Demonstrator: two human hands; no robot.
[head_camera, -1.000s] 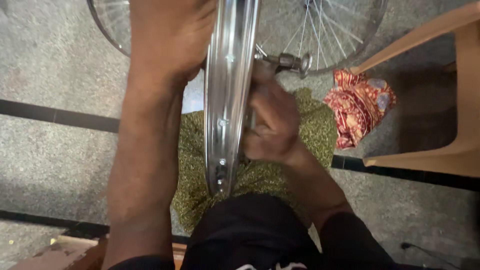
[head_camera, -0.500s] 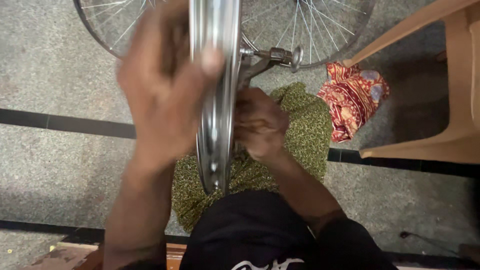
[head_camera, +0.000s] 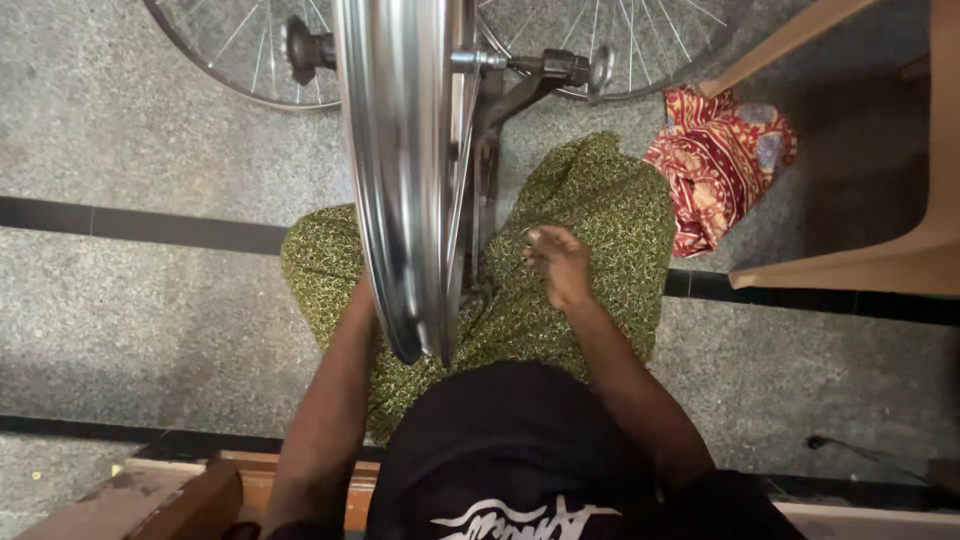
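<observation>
Left grip (head_camera: 362, 300) now behind wheel rim (head_camera: 400, 180)

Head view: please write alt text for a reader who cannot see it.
Seen from above, a seated person has a shiny wheel rim upright between the knees, on a dark stand. The right hand is beside the rim with fingers pinched; the left hand is hidden behind it. A red cloth lies on the floor by a wooden chair.

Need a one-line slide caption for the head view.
Right hand beside a shiny bicycle wheel rim over green patterned fabric.
</observation>
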